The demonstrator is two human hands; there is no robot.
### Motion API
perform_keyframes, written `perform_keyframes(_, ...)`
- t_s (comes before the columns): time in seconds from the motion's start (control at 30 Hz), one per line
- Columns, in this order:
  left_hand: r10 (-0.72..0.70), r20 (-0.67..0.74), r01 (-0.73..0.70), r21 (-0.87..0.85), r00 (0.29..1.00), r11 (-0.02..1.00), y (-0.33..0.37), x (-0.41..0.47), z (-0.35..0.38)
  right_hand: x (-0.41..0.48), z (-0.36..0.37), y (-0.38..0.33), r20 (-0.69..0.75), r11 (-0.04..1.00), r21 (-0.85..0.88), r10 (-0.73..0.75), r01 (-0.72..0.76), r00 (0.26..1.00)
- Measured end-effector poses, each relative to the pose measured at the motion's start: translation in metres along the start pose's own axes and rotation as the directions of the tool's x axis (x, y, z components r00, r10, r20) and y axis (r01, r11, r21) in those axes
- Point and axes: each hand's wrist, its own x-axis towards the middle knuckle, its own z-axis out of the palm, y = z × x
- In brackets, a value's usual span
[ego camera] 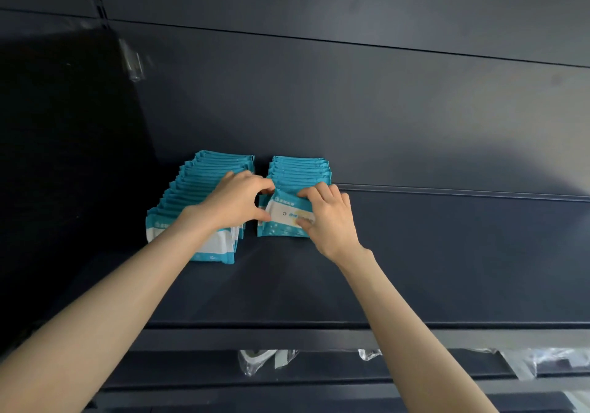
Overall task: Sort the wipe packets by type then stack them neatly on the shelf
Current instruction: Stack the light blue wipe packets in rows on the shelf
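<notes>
Two rows of teal-and-white wipe packets stand on a dark shelf [415, 253]. The left row [204, 176] is longer and leans back toward the rear wall. The right row [298, 167] is shorter. Both hands hold the front packet [281, 221] of the right row. My left hand [236, 199] pinches its left edge between thumb and fingers. Over the packet's top right corner curl the fingers of my right hand [329, 218], with the thumb on its face. My left forearm hides part of the left row's front packet.
A dark back wall rises behind the rows, with a rail [463, 192] along the shelf's rear to the right. A dark side panel [64, 157] closes the left. Below the shelf's front edge, clear plastic wrappers [261, 361] lie on a lower shelf.
</notes>
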Motion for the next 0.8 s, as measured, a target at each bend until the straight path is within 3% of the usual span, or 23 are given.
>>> perform_keyframes(0.2,0.002,-0.053,-0.003,-0.015,0.999,1.000,0.001,0.000,0.009,-0.002,0.008,0.002,-0.022,0.996,-0.085,-0.015,0.013,1.000)
perform_keyframes(0.53,0.077,-0.112,-0.051,0.224,0.991,0.973,0.004,0.004,0.027,-0.025,0.008,0.020,0.096,0.994,-0.066,0.092,-0.085,0.991)
perform_keyframes(0.8,0.127,-0.158,-0.077,0.287,0.979,0.955,0.007,0.006,0.032,-0.020,0.013,0.024,0.049,0.991,-0.098,0.100,-0.095,0.994)
